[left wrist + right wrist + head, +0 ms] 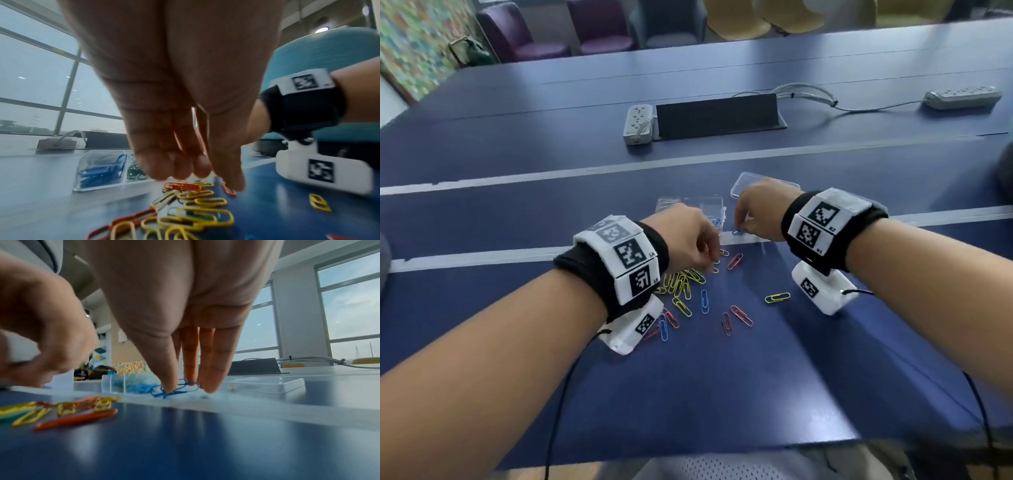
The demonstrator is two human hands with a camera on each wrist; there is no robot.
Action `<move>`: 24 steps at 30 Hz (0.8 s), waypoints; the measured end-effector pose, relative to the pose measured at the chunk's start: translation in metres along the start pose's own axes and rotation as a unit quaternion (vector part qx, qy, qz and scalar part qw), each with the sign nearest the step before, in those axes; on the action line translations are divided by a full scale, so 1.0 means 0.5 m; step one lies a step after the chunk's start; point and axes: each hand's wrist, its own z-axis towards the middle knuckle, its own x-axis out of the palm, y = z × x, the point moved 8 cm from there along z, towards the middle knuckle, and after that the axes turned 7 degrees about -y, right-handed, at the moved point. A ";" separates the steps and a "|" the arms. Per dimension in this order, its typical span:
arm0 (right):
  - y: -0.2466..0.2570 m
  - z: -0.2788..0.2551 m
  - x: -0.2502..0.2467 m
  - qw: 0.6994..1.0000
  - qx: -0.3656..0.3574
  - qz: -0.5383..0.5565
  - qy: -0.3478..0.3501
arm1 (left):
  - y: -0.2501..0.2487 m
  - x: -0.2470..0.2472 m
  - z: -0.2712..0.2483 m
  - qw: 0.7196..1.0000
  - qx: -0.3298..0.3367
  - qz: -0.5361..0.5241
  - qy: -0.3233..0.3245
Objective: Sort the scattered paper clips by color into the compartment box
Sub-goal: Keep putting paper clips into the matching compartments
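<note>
Several yellow, red, blue and green paper clips (pixel 688 291) lie scattered on the blue table (pixel 722 377). The clear compartment box (pixel 705 207) stands just beyond them; in the left wrist view it (pixel 98 172) holds blue clips in one cell and green ones beside it. My left hand (pixel 710 255) hangs fingers-down over the yellow pile (pixel 197 209) and holds nothing, its thumb tip by an orange clip (pixel 228 189). My right hand (pixel 739 229) pinches a blue paper clip (pixel 174 389) between thumb and fingers at table level, just in front of the box (pixel 115 382).
The box's clear lid (pixel 743 183) lies behind my right hand. Farther back are a black cable hatch (pixel 717 116), two grey power strips (pixel 637 123) (pixel 962 97) and their cords. Chairs line the far side. The table's near edge (pixel 688 455) is close to my body.
</note>
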 end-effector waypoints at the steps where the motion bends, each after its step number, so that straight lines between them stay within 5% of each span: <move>1: 0.007 0.007 0.008 1.000 -0.006 -0.005 0.006 | -0.003 0.013 -0.012 0.999 0.012 0.004 0.034; 6: 0.034 0.013 0.018 0.998 -0.035 -0.033 0.031 | -0.009 0.059 -0.048 0.990 0.057 0.044 0.123; 24: 0.063 0.061 -0.048 0.996 0.036 0.083 -0.015 | -0.010 0.063 -0.068 0.993 0.065 0.079 0.065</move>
